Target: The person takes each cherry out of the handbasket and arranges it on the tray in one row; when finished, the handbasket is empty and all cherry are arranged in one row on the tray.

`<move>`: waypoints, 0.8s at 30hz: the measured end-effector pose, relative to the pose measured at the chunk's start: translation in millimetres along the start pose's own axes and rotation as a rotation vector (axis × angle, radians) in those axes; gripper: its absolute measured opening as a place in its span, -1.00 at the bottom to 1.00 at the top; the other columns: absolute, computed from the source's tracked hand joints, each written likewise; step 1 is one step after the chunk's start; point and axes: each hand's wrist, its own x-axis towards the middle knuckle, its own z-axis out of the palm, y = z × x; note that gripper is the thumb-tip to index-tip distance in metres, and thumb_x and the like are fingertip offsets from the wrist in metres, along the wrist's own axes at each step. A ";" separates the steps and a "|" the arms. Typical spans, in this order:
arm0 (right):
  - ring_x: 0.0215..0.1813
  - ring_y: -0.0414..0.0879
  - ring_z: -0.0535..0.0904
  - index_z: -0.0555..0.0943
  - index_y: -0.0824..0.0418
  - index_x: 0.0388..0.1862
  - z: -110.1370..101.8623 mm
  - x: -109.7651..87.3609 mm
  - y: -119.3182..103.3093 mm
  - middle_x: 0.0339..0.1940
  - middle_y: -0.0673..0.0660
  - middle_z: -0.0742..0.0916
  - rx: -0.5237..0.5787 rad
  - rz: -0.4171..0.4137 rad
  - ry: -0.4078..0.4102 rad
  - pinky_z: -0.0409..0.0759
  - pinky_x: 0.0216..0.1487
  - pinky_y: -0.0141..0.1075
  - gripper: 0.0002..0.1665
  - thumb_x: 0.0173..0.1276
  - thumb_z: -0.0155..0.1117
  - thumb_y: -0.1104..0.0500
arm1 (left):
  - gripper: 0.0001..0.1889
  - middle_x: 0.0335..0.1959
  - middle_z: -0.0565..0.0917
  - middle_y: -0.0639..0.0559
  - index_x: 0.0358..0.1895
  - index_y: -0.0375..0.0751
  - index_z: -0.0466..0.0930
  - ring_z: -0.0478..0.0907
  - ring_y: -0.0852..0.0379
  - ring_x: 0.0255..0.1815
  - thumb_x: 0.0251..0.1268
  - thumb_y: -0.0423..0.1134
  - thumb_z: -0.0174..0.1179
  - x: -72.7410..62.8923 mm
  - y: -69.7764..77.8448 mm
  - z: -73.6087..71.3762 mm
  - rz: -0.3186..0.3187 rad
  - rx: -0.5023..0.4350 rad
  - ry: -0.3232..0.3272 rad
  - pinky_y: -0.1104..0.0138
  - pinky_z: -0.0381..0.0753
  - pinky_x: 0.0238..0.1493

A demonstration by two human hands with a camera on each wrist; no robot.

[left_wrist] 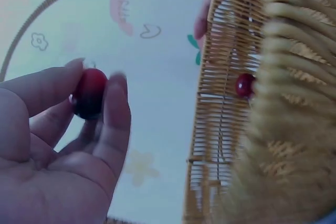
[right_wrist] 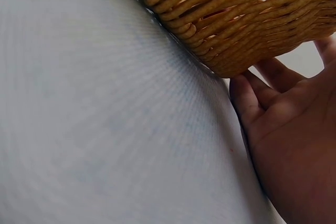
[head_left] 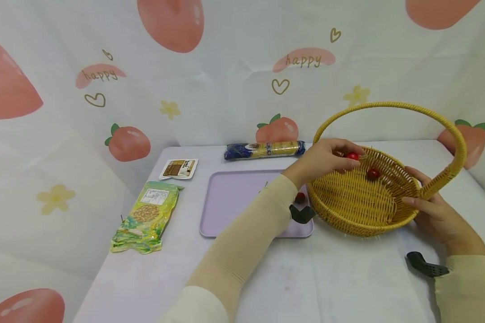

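In the head view my left hand (head_left: 327,157) is over the left part of a yellow wicker basket (head_left: 359,229), pinching a red cherry (head_left: 352,156) between thumb and fingers. The left wrist view shows this cherry (left_wrist: 89,94) at the fingertips, its lower side dark. A second cherry (head_left: 373,173) lies inside the basket. My right hand (head_left: 440,220) grips the basket's right rim beside the handle's foot. In the right wrist view, that hand's fingers (right_wrist: 247,95) are against the woven outer wall. Another dark red cherry (head_left: 300,198) lies on a lilac tray (head_left: 230,197), partly behind my left forearm.
Left of the tray lie a green-yellow food bag (head_left: 145,217) and a small white packet (head_left: 179,168). A long blue and yellow package (head_left: 264,150) lies behind the tray. The basket's tall handle (head_left: 392,105) arches over it. A printed cloth hangs behind the table.
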 end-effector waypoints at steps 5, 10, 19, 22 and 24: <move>0.40 -0.28 0.48 0.04 -0.19 0.83 -1.3 1.7 0.2 0.58 -0.11 0.40 0.030 -0.031 -0.021 0.44 0.15 -0.42 -0.08 0.69 -0.08 0.45 | -0.68 0.01 0.72 -0.01 0.27 -0.33 0.67 0.79 0.07 -0.06 0.54 -0.45 0.36 -24.6 -10.5 -11.4 0.009 -0.170 -0.024 0.15 0.75 0.08; 0.39 -0.31 0.47 0.04 -0.21 0.82 -3.2 1.9 1.0 0.56 -0.13 0.40 0.027 -0.024 -0.010 0.46 0.13 -0.43 -0.08 0.68 -0.06 0.45 | -0.66 0.03 0.72 -0.02 0.24 -0.30 0.69 0.76 0.03 -0.08 0.48 -0.43 0.43 -48.2 -20.5 -19.4 0.039 -0.156 -0.005 0.02 0.74 0.11; 0.43 -0.29 0.39 0.02 -0.22 0.83 -3.4 1.1 3.4 0.60 -0.11 0.37 0.030 -0.025 -0.011 0.27 0.34 -0.42 -0.09 0.70 -0.08 0.42 | -0.68 0.01 0.79 0.07 0.17 -0.10 0.80 0.73 0.03 -0.09 0.40 -0.24 0.55 -90.1 -38.6 -44.2 -0.011 -0.016 0.116 -0.13 0.68 0.10; 0.45 -0.30 0.37 0.01 -0.24 0.83 -2.9 1.3 3.1 0.63 -0.11 0.33 0.044 -0.010 -0.003 0.07 0.48 -0.40 -0.09 0.71 -0.07 0.40 | -0.67 0.05 0.79 0.09 0.20 -0.09 0.80 0.73 0.03 -0.03 0.44 -0.22 0.52 -104.7 -44.9 -58.8 -0.045 0.004 0.143 -0.04 0.66 0.14; 0.45 -0.30 0.39 0.02 -0.23 0.83 -3.1 2.1 2.5 0.63 -0.11 0.33 0.053 -0.012 -0.003 0.13 0.47 -0.39 -0.08 0.70 -0.07 0.42 | -0.64 0.05 0.79 0.08 0.25 -0.12 0.78 0.74 0.03 0.00 0.45 -0.21 0.51 -114.2 -49.4 -69.0 -0.067 0.017 0.162 -0.03 0.65 0.14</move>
